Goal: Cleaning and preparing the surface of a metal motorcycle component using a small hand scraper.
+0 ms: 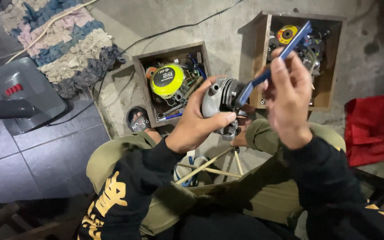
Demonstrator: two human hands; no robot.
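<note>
Two hands meet at the middle of the head view, and I read them as one steadying while the other works. My left hand is wrapped around the grey metal head of a small power tool, fingers curled behind it and thumb pressed along the front, so the body is held firm above my knees. My right hand is closed on a blue flat spanner, pinched between thumb and fingers near its middle. The spanner's lower end touches the dark collar of the tool, while its free end slants up and away; that angle looks suited to levering.

Below the hands, thin wooden sticks lie across my lap, between my olive trouser legs.

On the concrete floor ahead sit two open wooden boxes, within easy reach. The left box holds a yellow-green round tape measure and mixed hand tools. The right box holds discs and metal parts. A red cloth lies at the right, a rag rug at the upper left.
</note>
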